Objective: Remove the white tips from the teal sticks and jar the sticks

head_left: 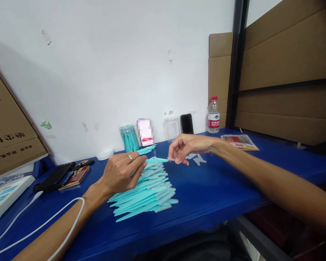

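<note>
My left hand (123, 170), with a ring on one finger, pinches a turquoise eyebrow razor (159, 159) above a pile of them. Its far end points right, toward my right hand (183, 146). Between the thumb and fingers of that hand is a translucent plastic cap (171, 159), which meets the razor's end; how far it is pushed on I cannot tell. The pile of turquoise razors (149, 195), many with pale covered ends, lies below my hands. Several loose translucent caps (199, 160) lie on the table just beyond my right hand.
Along the wall stand a tub of turquoise razors (129, 138), a lit phone (146, 132), a clear jar (172, 128), a dark phone (187, 124) and a water bottle (213, 116). A black pouch (54, 177) lies left. A white cable (80, 214) crosses my left forearm.
</note>
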{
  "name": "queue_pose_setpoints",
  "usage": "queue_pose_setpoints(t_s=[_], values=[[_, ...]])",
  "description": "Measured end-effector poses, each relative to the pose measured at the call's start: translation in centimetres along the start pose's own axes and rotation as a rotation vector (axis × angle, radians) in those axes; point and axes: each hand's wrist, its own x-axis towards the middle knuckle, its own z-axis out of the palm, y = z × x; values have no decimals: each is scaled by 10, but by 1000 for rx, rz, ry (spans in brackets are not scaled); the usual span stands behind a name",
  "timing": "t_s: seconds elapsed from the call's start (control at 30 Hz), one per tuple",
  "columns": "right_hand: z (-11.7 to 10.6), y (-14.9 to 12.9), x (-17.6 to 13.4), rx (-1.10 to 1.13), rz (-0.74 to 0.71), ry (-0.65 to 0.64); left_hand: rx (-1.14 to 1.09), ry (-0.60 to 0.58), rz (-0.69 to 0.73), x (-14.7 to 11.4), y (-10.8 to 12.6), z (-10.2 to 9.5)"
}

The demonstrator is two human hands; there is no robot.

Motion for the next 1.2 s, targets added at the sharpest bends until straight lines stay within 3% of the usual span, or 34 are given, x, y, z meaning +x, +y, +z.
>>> queue_pose_setpoints(t_s=[0.17,0.43,1.2], values=[[-3,-1,-1,2,-17,34,-15,-7,6,1,1,-1],[-3,-1,-3,-36,30,-103,-11,-18,1,1,1,0],[-1,2,1,-4,56,-113,18,-27,49,1,1,1]])
